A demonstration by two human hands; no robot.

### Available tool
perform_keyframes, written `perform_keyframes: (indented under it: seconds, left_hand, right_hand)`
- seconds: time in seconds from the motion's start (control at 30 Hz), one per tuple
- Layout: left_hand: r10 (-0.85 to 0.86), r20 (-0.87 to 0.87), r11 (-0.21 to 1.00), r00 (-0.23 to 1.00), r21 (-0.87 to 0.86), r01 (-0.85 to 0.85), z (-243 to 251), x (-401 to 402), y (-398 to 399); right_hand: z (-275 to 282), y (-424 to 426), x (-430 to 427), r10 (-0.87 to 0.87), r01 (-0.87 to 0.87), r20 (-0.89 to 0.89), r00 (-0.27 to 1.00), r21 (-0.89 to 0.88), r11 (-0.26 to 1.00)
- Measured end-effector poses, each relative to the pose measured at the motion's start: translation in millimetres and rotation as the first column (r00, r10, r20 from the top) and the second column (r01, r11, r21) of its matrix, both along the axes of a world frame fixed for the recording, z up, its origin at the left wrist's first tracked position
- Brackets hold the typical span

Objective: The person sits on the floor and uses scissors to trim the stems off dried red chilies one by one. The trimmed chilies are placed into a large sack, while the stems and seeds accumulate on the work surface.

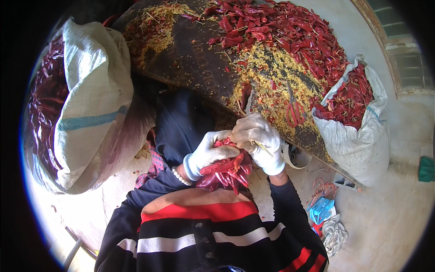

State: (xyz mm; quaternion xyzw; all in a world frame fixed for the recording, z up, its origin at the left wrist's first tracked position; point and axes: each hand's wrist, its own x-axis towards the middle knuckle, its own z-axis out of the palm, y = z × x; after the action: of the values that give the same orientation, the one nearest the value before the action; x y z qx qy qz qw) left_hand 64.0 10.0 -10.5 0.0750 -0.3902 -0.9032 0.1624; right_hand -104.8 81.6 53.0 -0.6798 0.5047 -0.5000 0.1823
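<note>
My left hand (217, 151), in a white knit glove, is closed around a bunch of dried red chili peppers (227, 171) above my lap. My right hand (256, 139), gloved the same way, meets it at the top of the bunch. Its fingers pinch a thin pale stalk (261, 147), which looks like a chili stem. What the right fingertips touch within the bunch is hidden. Beyond that hand, red-handled scissors (295, 114) lie on the dark tabletop (195, 57), among yellow chili seeds (268, 68).
A large heap of red chilies (289, 25) covers the table's far right. At its right edge stands a white woven sack (360, 146) of chilies. Another big sack (91, 102) holds darker chilies at my left. A blue plastic basket (321, 210) sits on the floor at right.
</note>
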Motion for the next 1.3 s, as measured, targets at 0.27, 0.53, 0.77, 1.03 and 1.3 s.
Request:
perform_keyframes:
  seconds: [0.27, 0.53, 0.77, 1.03, 1.3]
  left_hand:
    - [-0.083, 0.139, 0.993, 0.987, -0.074, 0.094, 5.4, -1.7, -0.8]
    - [-0.047, 0.069, 0.998, 0.997, -0.034, 0.049, 0.4, -8.4, -1.9]
    - [-0.032, -0.067, 0.944, 0.997, 0.326, 0.052, -15.8, -10.5, -1.3]
    - [0.003, -0.351, 0.977, 0.936, 0.203, 0.072, -28.0, -23.9, -9.7]
    - [-0.056, -0.415, 0.882, 0.908, 0.405, 0.240, -28.8, -14.8, -8.7]
  right_hand:
    - [-35.6, 13.7, 9.0, -0.198, 0.036, 0.634, 0.747, 0.259, 0.965]
    - [-96.1, 25.2, -25.4, -0.327, -0.005, 0.945, -0.029, 0.327, 0.945]
    - [-119.9, 102.0, 21.5, -0.466, 0.112, 0.607, 0.644, 0.527, 0.842]
    - [-114.7, 137.5, 61.3, -0.648, 0.180, 0.501, 0.574, 0.695, 0.696]
    - [-129.3, 118.8, 75.6, -0.745, 0.312, 0.548, 0.381, 0.682, 0.662]
